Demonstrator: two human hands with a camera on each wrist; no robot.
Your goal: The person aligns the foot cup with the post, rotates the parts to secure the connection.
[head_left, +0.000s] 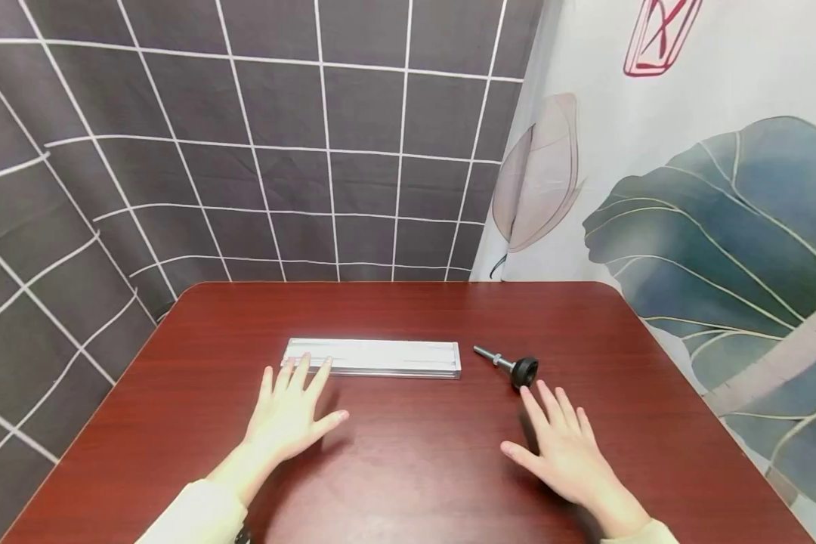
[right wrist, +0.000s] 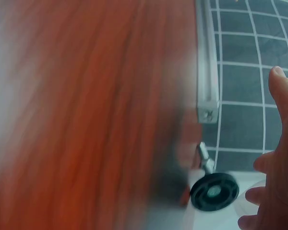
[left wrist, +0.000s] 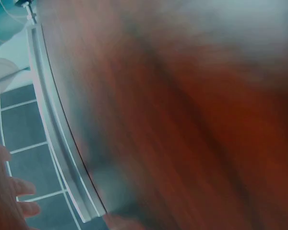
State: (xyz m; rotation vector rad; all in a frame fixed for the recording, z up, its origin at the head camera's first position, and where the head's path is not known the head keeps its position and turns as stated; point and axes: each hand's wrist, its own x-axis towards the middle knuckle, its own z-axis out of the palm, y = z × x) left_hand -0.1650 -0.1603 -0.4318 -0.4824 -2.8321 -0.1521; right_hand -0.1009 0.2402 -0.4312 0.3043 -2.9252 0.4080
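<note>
A silver aluminium profile (head_left: 387, 355) with grooves along its length lies crosswise on the table. To its right rests a levelling foot (head_left: 524, 370), its round black base toward me and its threaded rod, with a nut on it, pointing to the far left. My left hand (head_left: 287, 419) is spread palm down, its fingertips overlapping the near left part of the profile in the head view. The right hand (head_left: 566, 453) is spread as well, fingertips just short of the black base. Neither hand holds anything. In the right wrist view, the profile's end (right wrist: 208, 112) shows a hole.
The reddish-brown table (head_left: 394, 468) has a rounded far edge. Behind it hangs a dark grey cloth (head_left: 367, 181) with white grid lines, and at the right a white curtain (head_left: 585, 45) with large leaf prints.
</note>
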